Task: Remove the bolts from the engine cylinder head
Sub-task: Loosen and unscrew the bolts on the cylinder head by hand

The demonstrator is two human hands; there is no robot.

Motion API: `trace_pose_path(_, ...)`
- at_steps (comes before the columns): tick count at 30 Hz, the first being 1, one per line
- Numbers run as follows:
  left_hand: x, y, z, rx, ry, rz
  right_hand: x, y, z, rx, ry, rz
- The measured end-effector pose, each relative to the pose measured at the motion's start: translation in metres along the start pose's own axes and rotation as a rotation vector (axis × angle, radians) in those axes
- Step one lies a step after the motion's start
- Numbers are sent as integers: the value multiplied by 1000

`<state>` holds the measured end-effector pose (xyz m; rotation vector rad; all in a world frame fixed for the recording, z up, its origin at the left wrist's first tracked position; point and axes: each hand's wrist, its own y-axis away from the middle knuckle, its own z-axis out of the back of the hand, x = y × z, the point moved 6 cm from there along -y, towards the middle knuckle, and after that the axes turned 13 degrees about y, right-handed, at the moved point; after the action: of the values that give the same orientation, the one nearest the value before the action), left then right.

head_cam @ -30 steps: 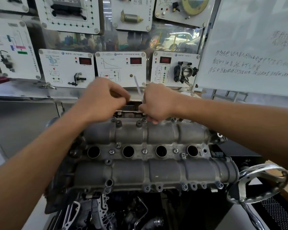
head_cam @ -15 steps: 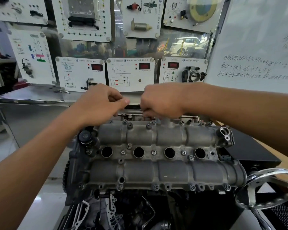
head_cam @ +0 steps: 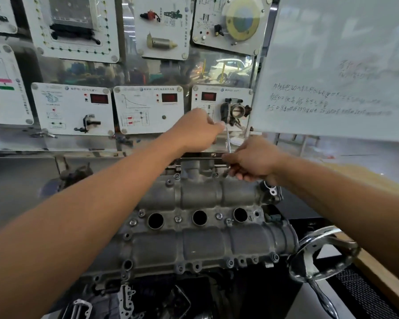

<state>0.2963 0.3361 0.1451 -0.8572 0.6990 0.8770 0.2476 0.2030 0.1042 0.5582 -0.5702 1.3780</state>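
Note:
The grey cast cylinder head (head_cam: 203, 246) lies across the middle, with three round plug holes showing and several small bolts (head_cam: 177, 218) along its flanges. At its far right edge my right hand (head_cam: 251, 161) curls around the lower part of a thin silvery tool (head_cam: 227, 140) that stands nearly upright over a bolt there. Up at the tool's top end, my left hand (head_cam: 199, 132) pinches it. The tool's tip and the bolt under it are mostly hidden by my right hand. My left forearm covers the head's left part.
A chrome handwheel (head_cam: 325, 254) sticks out at the lower right beside a wooden bench edge (head_cam: 378, 272). Behind the engine stand white training panels (head_cam: 148, 109), a throttle body (head_cam: 236, 111) and a whiteboard (head_cam: 336, 65). Black engine parts hang below the head.
Both hands have moved right along the head's far edge. My left hand has risen to the top of the tool, and my right hand now sits lower on it.

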Motion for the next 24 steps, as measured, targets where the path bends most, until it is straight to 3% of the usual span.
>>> trace_pose_path(6, 9, -28, -30, 55, -8, 26, -5, -9, -21, -44, -242, -80)
trace_pose_path(17, 21, -36, -49, 149, 108, 21, -14, -9, -38, -124, -477, -8)
trace_pose_path(24, 20, -38, -50, 161, 72, 3, -18, -8, -36, -134, -380, 85)
